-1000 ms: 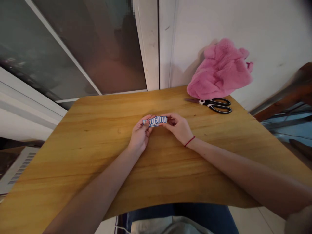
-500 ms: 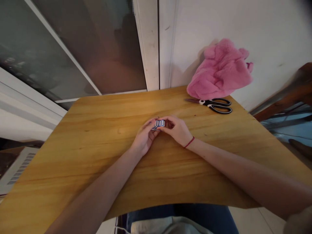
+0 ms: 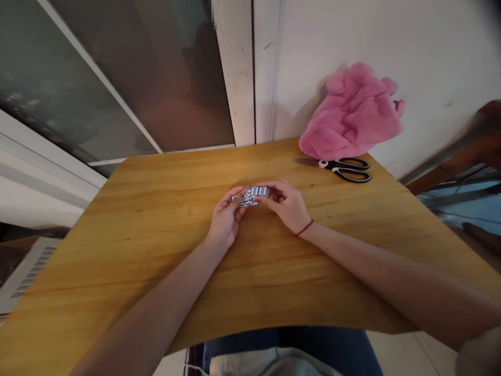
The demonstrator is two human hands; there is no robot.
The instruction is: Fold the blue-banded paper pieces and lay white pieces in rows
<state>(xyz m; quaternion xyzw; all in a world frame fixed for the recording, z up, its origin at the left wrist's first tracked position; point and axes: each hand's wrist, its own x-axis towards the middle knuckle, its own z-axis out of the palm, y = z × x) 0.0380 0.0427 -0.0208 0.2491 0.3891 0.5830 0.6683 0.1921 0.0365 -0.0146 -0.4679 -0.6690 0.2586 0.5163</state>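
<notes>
Between my two hands, above the middle of the wooden table (image 3: 168, 250), is a small flat blue-and-white printed piece (image 3: 258, 191). White shapes with blue outlines show on it, but its kind is too small to make out. My left hand (image 3: 225, 219) pinches its left part, thumb on top and fingers behind. Around the right end, the thumb and fingertips of my right hand (image 3: 289, 206) are closed. A thin red string circles the right wrist. My fingers hide parts of the piece's edges.
Black-handled scissors (image 3: 344, 168) lie at the table's back right, blades pointing left. A pink plush cloth (image 3: 352, 115) is heaped behind them against the white wall (image 3: 438, 57). A glass-panelled door (image 3: 176, 78) stands past the back edge. A white vented box (image 3: 33, 266) is at the left.
The hands have moved slightly apart, and more of the blue-and-white piece shows between them, reaching farther left and right. Scissors and pink cloth stay in place.
</notes>
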